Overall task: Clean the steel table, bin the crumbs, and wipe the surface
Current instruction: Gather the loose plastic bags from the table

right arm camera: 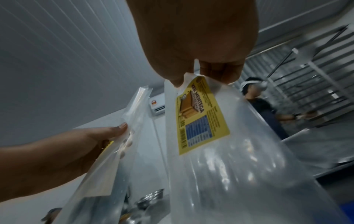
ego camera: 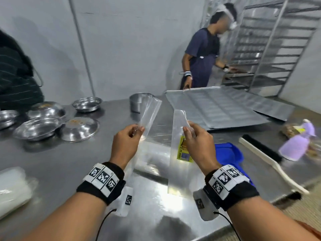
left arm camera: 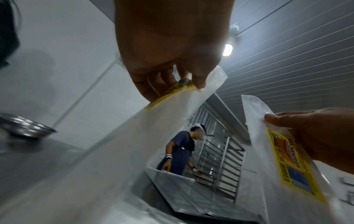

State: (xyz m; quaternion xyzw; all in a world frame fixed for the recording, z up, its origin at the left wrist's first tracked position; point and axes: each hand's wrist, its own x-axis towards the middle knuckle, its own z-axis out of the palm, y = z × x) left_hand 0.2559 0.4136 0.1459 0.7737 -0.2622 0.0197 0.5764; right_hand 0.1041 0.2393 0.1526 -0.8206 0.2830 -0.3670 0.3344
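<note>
Steel table (ego camera: 69, 164) lies under both hands. Left hand (ego camera: 125, 143) pinches one clear bag (ego camera: 151, 110); right hand (ego camera: 198, 141) pinches another, yellow-labelled bag (ego camera: 178, 153). Crumbs show in both; tipping either could spill them back. Nearby sit a blue dustpan (ego camera: 227, 153) and brush (ego camera: 260, 150).

Head view looking down over steel table (ego camera: 52, 162), 2 wrist views close, facing upward, sharing the clear bags (left arm camera: 254, 128)

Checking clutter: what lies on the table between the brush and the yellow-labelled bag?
A blue dustpan lies on the steel table between the brush and the bag in the right hand; head view.
</note>
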